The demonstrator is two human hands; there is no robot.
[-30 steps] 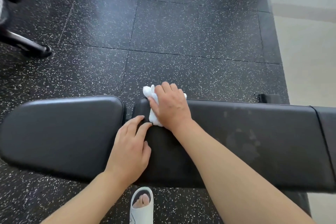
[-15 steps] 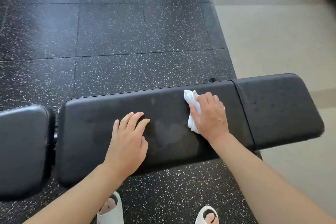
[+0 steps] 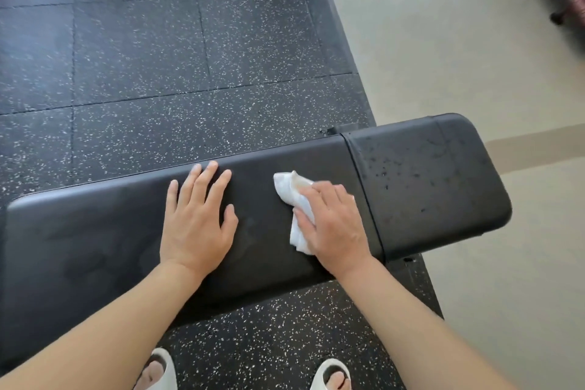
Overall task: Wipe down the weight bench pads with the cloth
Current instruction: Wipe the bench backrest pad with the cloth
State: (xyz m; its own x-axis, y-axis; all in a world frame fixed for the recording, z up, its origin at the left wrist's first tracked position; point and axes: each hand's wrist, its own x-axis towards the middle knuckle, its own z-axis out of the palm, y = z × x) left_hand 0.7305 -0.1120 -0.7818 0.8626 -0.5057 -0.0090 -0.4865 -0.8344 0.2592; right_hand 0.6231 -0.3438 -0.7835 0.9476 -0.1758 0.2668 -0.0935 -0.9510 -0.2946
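The right hand (image 3: 332, 225) is curled over the white cloth (image 3: 296, 199), fingers bent down on it and pressing it flat against the bench pad (image 3: 95, 237), with a bunched corner sticking out past the fingertips and a fold showing under the thumb side. The left hand (image 3: 198, 222) lies flat and spread on the same pad, holding nothing, just bracing. A second ago the cloth was at the far left end of this long pad, right by the gap to the seat; half a second ago it was past the middle; now it sits just short of the seam (image 3: 364, 196) that marks off the end section (image 3: 427, 180). The left hand has slid along too, keeping a steady gap from the cloth. So one long stroke down the pad is nearly spent. The wiped stretch shows faint dull smears, while the end section beyond the seam is dotted with dark specks and looks untouched to me. I'd guess that part is next, and the seat, now out of sight to the left, may need doing as well. White slippers (image 3: 160, 370) stand on the speckled floor (image 3: 190, 73) below
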